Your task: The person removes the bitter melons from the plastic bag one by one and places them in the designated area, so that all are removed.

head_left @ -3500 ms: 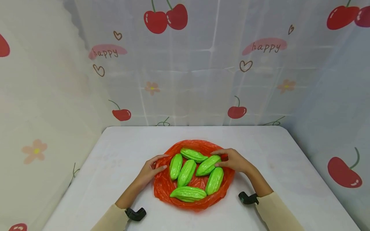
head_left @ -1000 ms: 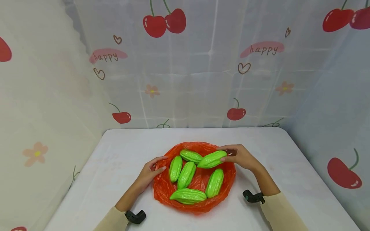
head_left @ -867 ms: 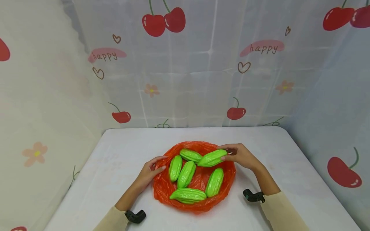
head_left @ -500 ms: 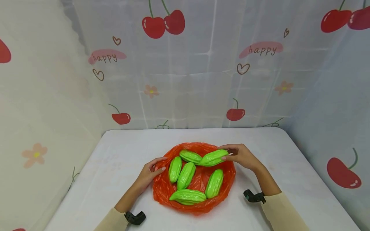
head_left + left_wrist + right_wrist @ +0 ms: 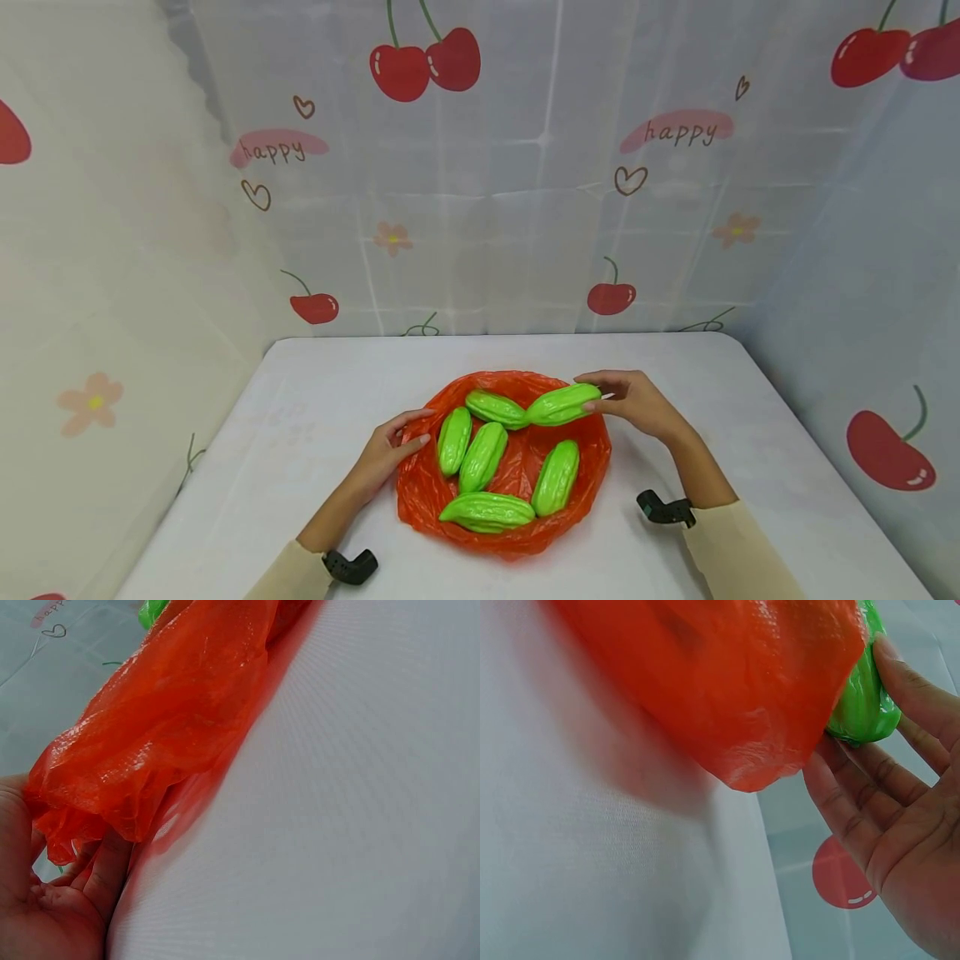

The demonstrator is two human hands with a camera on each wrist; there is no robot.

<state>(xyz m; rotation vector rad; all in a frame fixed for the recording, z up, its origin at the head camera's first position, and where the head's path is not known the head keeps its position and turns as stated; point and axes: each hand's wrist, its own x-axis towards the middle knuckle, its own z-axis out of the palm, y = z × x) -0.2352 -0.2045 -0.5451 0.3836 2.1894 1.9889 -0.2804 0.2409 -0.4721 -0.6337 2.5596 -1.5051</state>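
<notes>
A round, wide-mouthed red plastic bag (image 5: 417, 504) sits on the white table with several bright green bitter melons, one of them (image 5: 486, 512) along its near side. My right hand (image 5: 632, 400) holds the end of another bitter melon (image 5: 561, 405) between thumb and fingers, at the bag's far right rim. In the right wrist view, that melon's end (image 5: 866, 712) shows between thumb and fingers, partly hidden behind the bag wall (image 5: 735, 682). At the left rim, my left hand (image 5: 385, 447) pinches the bag's edge; the left wrist view shows the plastic (image 5: 165, 712) bunched at its fingers (image 5: 111, 871).
A white table (image 5: 330, 375) spreads around the bag, with cherry-printed curtains (image 5: 510, 192) behind and at both sides. Black wrist devices (image 5: 351, 567) are strapped at both sleeve cuffs.
My right hand has taken hold of the far right bitter melon and lifted it up and to the right, away from the melon below it. My left hand stays at the left rim.
</notes>
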